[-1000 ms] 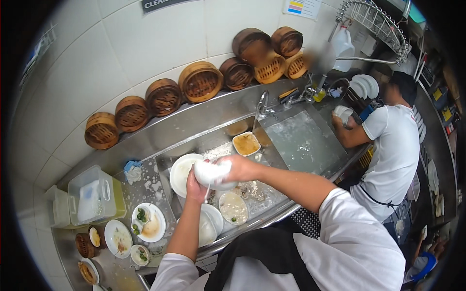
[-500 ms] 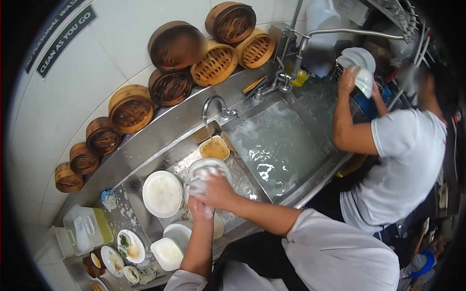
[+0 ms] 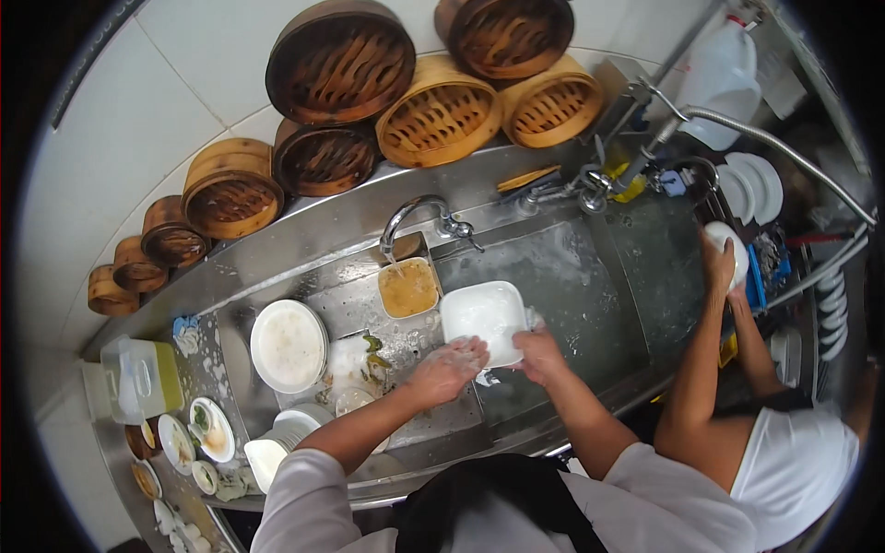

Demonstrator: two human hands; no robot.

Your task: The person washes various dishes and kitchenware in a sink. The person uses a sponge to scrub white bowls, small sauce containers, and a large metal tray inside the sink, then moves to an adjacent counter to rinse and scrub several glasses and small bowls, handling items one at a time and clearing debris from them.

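A square white dish (image 3: 484,318) is tilted over the near left edge of the water-filled basin. My right hand (image 3: 542,355) grips its lower right edge, fingers closed; something pale and soapy shows beside the fingers at the dish's side. At the lower left corner, my wet left hand (image 3: 450,370) lies with its fingers stretched against the dish. Left of my hands, white suds and green food scraps (image 3: 373,355) lie on the steel. A round white plate (image 3: 289,343) tops a stack farther left. Water from a tap (image 3: 419,214) runs into a square tub (image 3: 408,288) of brownish liquid.
Bamboo steamers (image 3: 438,115) line the back ledge. The basin (image 3: 553,276) holds cloudy water. At right, a co-worker's hands (image 3: 724,263) hold a white bowl. Dirty plates (image 3: 214,429) and a plastic tub (image 3: 138,378) stand at far left; white dishes (image 3: 267,458) are stacked near me.
My hands were together on a soapy round plate; now they are apart at the square dish, farther right over the basin's edge. The view has shifted. The co-worker's hands have lowered with the bowl.
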